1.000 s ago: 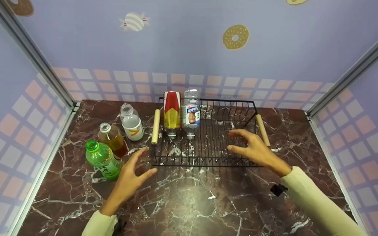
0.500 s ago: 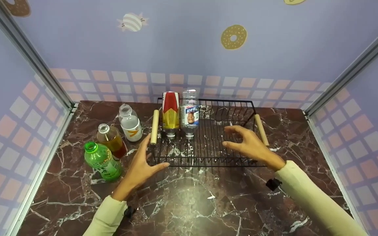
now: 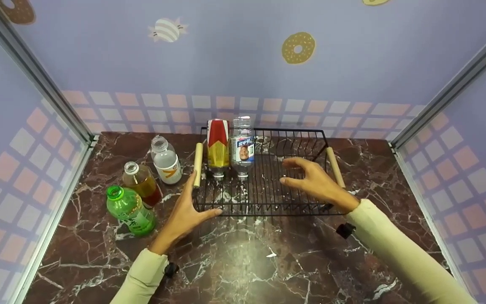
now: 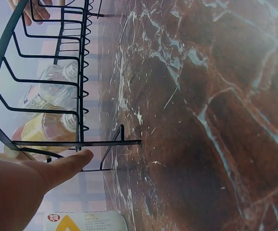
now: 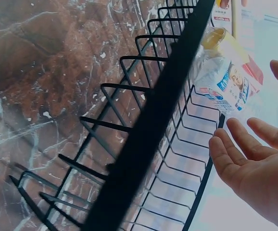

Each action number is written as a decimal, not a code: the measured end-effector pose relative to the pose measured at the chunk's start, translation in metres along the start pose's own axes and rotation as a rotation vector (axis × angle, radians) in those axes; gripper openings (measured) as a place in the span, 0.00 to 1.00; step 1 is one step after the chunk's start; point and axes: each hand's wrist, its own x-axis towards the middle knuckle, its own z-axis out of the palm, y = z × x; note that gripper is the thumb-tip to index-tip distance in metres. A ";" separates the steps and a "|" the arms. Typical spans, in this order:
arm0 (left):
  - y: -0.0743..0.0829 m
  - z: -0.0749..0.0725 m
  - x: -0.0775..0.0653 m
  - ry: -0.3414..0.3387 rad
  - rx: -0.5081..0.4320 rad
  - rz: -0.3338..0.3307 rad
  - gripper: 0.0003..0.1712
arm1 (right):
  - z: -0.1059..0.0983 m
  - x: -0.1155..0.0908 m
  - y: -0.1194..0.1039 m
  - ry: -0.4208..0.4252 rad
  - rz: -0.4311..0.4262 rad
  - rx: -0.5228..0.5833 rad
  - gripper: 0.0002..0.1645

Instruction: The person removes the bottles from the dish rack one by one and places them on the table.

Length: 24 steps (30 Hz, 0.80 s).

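A black wire rack (image 3: 276, 215) with wooden handles stands at the back. Two uncapped bottles rest side by side in its left part, necks pointing down toward me: one red and yellow (image 3: 218, 143), one clear (image 3: 243, 148) with a blue-white label. My left hand (image 3: 182, 215) is at the rack's front left corner, fingers beside the left handle (image 3: 198, 162). Its thumb (image 4: 69, 167) stretches straight across the corner bars in the left wrist view. My right hand (image 3: 317, 181) hovers over the rack's right half, fingers loosely bent, nothing in them; the right wrist view shows its palm (image 5: 264, 168).
Left of the rack, three uncapped bottles stand on the marbled tabletop (image 3: 247, 261): a clear one (image 3: 170, 169) with a white label, one with amber contents (image 3: 145, 183), and a green one (image 3: 133, 215). Patterned panels (image 3: 243, 63) enclose the back and sides.
My left hand has moved right and forward from beside the standing bottles to the rack's corner. My right hand has drifted slightly left over the rack.
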 end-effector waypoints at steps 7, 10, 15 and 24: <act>-0.003 0.002 0.001 0.001 0.005 0.023 0.80 | 0.000 0.017 -0.007 -0.030 0.033 0.031 0.42; -0.003 0.003 0.001 -0.001 -0.007 0.017 0.81 | 0.001 0.026 -0.008 -0.046 0.048 0.045 0.42; -0.006 0.003 -0.001 0.005 -0.025 0.018 0.81 | 0.004 0.044 -0.007 -0.068 0.013 0.027 0.42; -0.007 0.006 -0.001 0.001 -0.145 0.030 0.79 | 0.015 0.067 -0.002 -0.106 -0.005 0.028 0.44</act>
